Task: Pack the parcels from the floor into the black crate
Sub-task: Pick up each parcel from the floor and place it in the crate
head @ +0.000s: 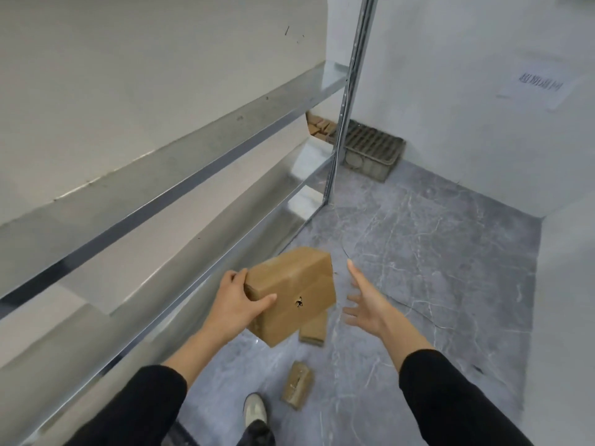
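My left hand point(239, 304) grips the left end of a brown cardboard parcel point(294, 292) and holds it tilted above the floor. My right hand point(365, 300) is spread, palm toward the parcel's right side, a short gap from it. Two smaller brown parcels lie on the grey floor below: one point(313, 329) partly hidden under the held box, another point(297, 385) nearer my foot. A dark slatted crate point(370, 150) stands in the far corner beside the shelf post, and its inside looks bare.
A metal shelf rack point(161, 201) with pale boards runs along the left. Small brown boxes point(318, 125) sit on a shelf near the crate. White walls close the corner; a paper notice point(544, 83) hangs on the right wall. My shoe point(255, 413) stands on the marble-patterned floor point(434, 259).
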